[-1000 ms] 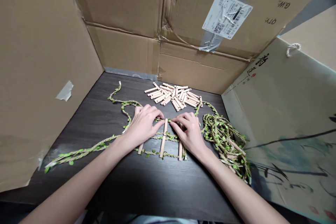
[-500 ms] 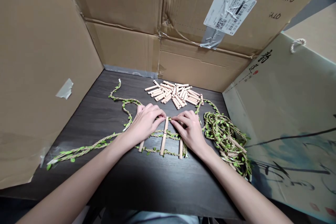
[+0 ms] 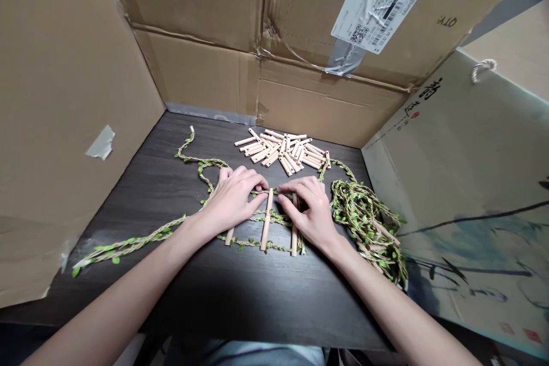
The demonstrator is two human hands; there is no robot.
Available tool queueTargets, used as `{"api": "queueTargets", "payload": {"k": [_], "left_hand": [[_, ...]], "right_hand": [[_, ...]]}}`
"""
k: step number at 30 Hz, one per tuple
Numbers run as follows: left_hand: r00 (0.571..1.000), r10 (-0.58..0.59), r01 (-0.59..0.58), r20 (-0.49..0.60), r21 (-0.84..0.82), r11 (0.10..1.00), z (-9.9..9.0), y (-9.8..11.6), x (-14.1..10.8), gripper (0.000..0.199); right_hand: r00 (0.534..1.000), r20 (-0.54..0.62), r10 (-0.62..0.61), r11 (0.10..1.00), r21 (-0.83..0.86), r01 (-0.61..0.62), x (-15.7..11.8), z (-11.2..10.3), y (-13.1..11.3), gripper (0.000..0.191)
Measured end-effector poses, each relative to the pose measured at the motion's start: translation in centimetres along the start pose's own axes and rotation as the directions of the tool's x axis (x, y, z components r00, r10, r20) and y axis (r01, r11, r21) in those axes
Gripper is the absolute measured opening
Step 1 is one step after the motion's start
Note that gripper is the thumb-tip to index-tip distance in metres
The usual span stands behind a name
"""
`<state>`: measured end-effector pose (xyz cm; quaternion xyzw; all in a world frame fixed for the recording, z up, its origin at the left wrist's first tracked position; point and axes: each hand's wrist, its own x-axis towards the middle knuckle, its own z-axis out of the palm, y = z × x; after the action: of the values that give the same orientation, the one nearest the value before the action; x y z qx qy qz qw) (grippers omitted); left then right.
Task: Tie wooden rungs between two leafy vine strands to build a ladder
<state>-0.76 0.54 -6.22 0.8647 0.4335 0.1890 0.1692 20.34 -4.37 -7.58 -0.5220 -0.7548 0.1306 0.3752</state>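
Observation:
A ladder-like piece of leafy twine (image 3: 281, 219) threaded with wooden rods lies in front of me. Its middle wooden rod (image 3: 266, 223) stands between my hands, the far end touching the top strand. My left hand (image 3: 235, 194) holds that strand just left of the rod end, thumb and index finger around it. Right of the rod, my right hand (image 3: 309, 206) hovers by the strand, thumb and index fingertips slightly apart. Another wooden rod (image 3: 294, 240) lies under my right hand, partly covered. One more rod (image 3: 230, 236) is partly hidden by my left hand.
Several loose wooden rods (image 3: 283, 151) with holes are heaped at the back. A tangled pile of leafy twine (image 3: 364, 217) sits at the right. Twine tails (image 3: 128, 245) stretch left. Cardboard walls (image 3: 206, 80) and a pale printed bag (image 3: 463, 183) surround the dark table (image 3: 240, 291).
My right thumb and index finger have spread apart, off the strand beside the rod end. My left hand stays almost in place. The whole view has shifted slightly.

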Motion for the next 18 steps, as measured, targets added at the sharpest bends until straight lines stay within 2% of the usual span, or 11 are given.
{"api": "queueTargets", "payload": {"k": [4, 8, 14, 18], "left_hand": [[0.997, 0.072, -0.072, 0.009, 0.012, 0.997, -0.7, 0.1, -0.1, 0.011], [0.986, 0.145, -0.147, 0.08, 0.022, 0.989, -1.0, 0.3, -0.3, 0.014], [0.986, 0.159, -0.16, 0.057, 0.019, 0.987, -0.9, 0.3, -0.3, 0.014], [0.99, 0.143, -0.143, 0.018, 0.006, 0.99, -1.1, 0.5, -0.2, 0.011]], "right_hand": [[0.999, 0.031, -0.045, 0.998, -0.047, 0.046, -0.2, -0.4, -0.3, 0.011], [0.996, 0.075, -0.045, 0.993, -0.108, 0.053, -0.3, -0.7, -0.3, 0.015], [0.998, -0.013, 0.064, 0.991, -0.113, -0.065, 0.0, -1.1, 0.7, 0.013], [0.994, 0.04, 0.104, 0.983, -0.157, -0.097, 0.4, -1.9, 1.5, 0.02]]}}
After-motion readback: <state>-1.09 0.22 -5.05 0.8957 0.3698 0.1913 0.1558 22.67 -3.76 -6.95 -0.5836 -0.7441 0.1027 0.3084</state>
